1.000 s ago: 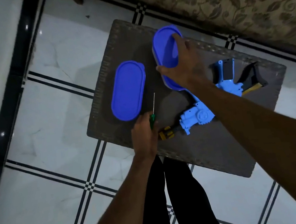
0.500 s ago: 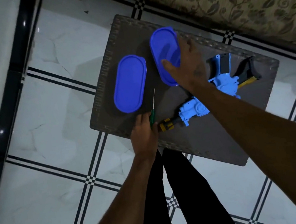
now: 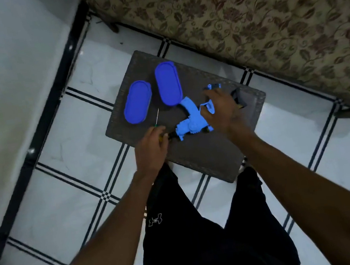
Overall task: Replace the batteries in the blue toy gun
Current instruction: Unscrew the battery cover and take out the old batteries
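Two hands over the small dark table [image 3: 200,165], both yours. Left hand [image 3: 151,149] sits at the table's near-left edge, fingers curled round the green handle of a thin screwdriver [image 3: 157,118]; the metal shaft sticks out past the knuckles, pointing away from you toward the blue pieces. Grip there: clenched on the screwdriver. Right hand [image 3: 223,111] is on the blue toy gun [image 3: 191,121], which lies near the middle of the table; the hand covers its right part, fingers spread and bent over the pale blue body. Looks like it is taking hold, but blur hides the fingertips, so you cannot tell whether that grip is closed on the gun or only resting on it. The gun's curved handle part reaches up-left toward the containers; its barrel end with a yellow-black tip lies just beside your left hand.

Far-left part of the table: two deep-blue oval pieces side by side, apart from each other, an oval lid [image 3: 137,102] on the left and an oval container [image 3: 169,86] on the right, its near end just beside the gun. A black-and-yellow part [image 3: 237,97] peeks out beyond your right hand, mostly hidden. Beyond the table, a floral sofa [image 3: 252,5]. White tiled floor [image 3: 76,152] with dark line bands under everything. Your black trousers [image 3: 185,233] fill the bottom middle.
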{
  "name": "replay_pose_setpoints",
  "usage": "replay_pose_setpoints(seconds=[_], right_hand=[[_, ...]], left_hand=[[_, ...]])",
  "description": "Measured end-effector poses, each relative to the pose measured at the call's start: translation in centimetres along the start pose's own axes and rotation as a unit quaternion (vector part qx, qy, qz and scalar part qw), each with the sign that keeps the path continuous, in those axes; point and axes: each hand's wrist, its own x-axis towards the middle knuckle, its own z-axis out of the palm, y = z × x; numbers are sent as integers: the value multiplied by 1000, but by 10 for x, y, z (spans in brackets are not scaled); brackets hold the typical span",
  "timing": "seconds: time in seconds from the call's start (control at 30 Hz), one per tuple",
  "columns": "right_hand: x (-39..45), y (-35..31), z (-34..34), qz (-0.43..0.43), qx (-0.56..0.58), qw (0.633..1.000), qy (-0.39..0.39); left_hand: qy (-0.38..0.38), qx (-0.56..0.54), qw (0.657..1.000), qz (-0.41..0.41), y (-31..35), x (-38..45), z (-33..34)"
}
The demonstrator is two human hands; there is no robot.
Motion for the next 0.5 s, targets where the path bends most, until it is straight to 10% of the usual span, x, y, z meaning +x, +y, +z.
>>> replay_pose_setpoints(seconds=[0.5], right_hand=[[14,28,-165,-222,-97,964,-112]], left_hand=[[209,-3,961,-183,172,-61,-16]])
